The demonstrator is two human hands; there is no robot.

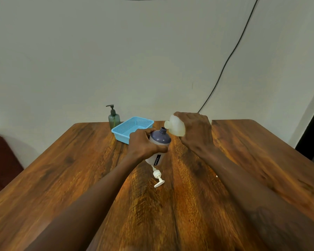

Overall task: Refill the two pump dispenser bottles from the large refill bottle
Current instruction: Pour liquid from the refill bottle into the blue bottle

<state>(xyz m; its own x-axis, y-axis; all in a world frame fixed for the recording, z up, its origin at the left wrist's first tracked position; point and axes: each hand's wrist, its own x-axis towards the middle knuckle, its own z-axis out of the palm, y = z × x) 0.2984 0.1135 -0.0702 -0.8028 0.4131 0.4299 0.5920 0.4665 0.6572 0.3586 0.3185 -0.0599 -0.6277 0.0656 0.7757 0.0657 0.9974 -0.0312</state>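
My left hand (143, 143) grips a white dispenser bottle (159, 145) with a dark purple shoulder and an open neck, tilted toward the right. My right hand (196, 132) holds the translucent large refill bottle (177, 125) tipped on its side, its spout close to the open neck of the white bottle. The white pump head (158, 176) lies loose on the table just in front of that bottle. A green pump dispenser bottle (114, 117) with a dark pump stands upright at the far edge of the table.
A light blue mesh basket (132, 127) sits at the back of the wooden table (80, 178), right of the green bottle. A small white object (216, 176) lies beside my right forearm. A black cable runs down the wall behind.
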